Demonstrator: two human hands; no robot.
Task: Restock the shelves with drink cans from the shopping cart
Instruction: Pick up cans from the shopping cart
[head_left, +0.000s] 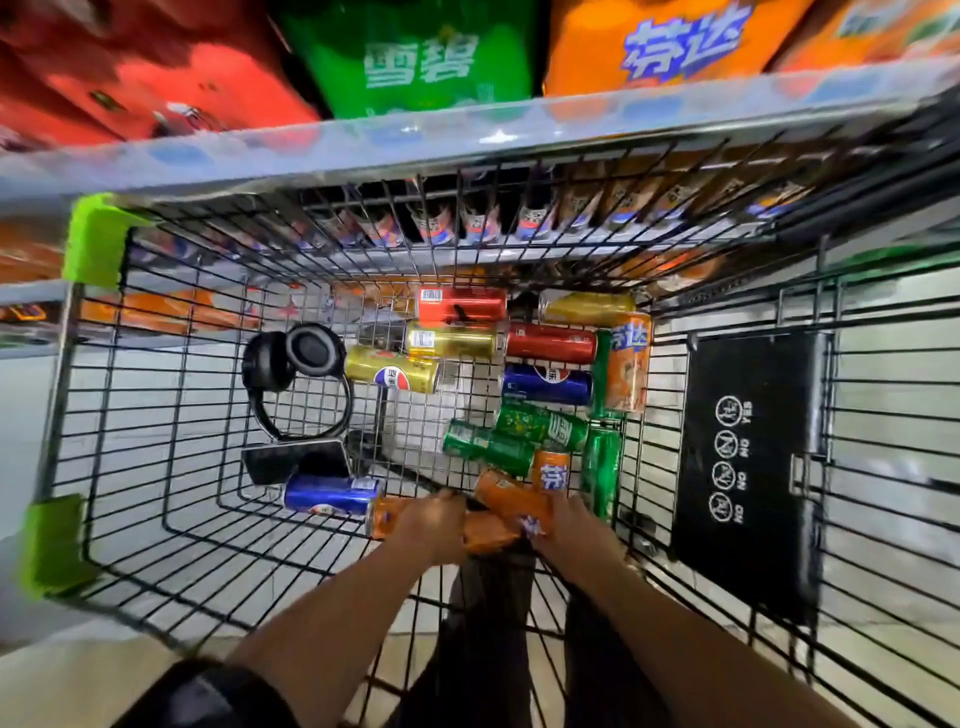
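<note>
Green carton (415, 57) on the shelf reads 雪碧, orange carton (670, 41) reads 芬达; the cart's black child-seat flap (748, 467) shows YES, NO, NO, NO.

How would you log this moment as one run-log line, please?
stage: picking from cart | left hand: grips orange can | right hand: grips another orange can

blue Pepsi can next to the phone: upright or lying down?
Lying down. The blue Pepsi can rests on its side on the cart floor, long side showing, beside the phone.
</note>
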